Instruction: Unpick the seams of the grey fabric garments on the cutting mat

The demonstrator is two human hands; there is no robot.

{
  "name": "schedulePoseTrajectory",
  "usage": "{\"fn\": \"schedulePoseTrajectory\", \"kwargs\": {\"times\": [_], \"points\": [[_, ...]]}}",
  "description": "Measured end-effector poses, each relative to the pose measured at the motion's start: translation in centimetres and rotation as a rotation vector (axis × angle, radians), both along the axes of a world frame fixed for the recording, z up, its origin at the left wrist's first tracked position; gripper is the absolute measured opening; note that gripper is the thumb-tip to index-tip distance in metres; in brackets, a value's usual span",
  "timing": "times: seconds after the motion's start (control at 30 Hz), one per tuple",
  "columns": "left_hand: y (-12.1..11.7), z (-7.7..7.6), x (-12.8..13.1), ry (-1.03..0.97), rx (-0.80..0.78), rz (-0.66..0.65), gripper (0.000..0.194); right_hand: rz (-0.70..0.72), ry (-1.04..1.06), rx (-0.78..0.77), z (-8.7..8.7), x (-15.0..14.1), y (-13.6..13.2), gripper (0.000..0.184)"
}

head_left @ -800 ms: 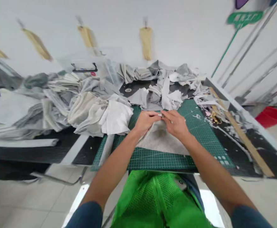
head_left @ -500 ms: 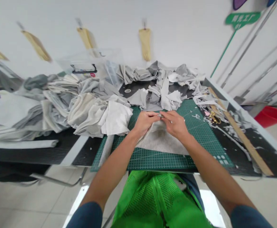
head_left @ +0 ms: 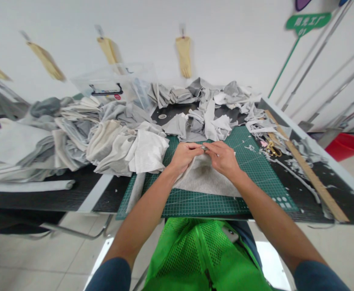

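Note:
A light grey piece of fabric lies partly on the green cutting mat, its far edge raised between my hands. My left hand is closed, pinching that edge between thumb and fingers. Close beside it, my right hand is closed on the same edge, the fingertips of both hands nearly meeting. A small greyish bit shows at the fingertips; whether it is folded cloth or something else, I cannot tell.
Heaped grey and white fabric covers the left side. Loose scraps lie beyond the mat. To the right are gold-handled scissors and a long wooden ruler. A clear plastic box stands at the back.
My hands stay at almost the same spot on the fabric edge. The whole view has shifted very slightly; nothing else visibly differs.

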State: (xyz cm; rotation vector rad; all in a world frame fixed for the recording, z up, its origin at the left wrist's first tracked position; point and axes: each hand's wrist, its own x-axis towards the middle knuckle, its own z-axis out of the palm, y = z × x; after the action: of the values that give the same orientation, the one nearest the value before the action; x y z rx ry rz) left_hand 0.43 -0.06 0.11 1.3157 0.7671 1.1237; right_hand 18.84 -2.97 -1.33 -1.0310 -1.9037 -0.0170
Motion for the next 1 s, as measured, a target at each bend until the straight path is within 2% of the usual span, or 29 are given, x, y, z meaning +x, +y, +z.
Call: {"fn": "schedulePoseTrajectory", "kwargs": {"times": [0.3,0.53,0.67,1.0], "points": [[-0.1,0.2,0.1,-0.004,-0.018,0.024,0.015,0.004,0.047,-0.049,0.5,-0.5,-0.3,0.029],[0.1,0.1,-0.2,0.048,-0.041,0.087,0.027,-0.066,0.26,-0.197,1.3,-0.2,-0.4,0.037],[0.2,0.0,-0.2,0.054,0.017,0.104,0.029,-0.048,0.309,-0.277,1.1,0.3,-0.2,0.037],[0.0,0.1,0.0,0.076,0.139,0.16,0.018,0.043,0.185,-0.166,1.3,-0.4,-0.7,0.026]]}}
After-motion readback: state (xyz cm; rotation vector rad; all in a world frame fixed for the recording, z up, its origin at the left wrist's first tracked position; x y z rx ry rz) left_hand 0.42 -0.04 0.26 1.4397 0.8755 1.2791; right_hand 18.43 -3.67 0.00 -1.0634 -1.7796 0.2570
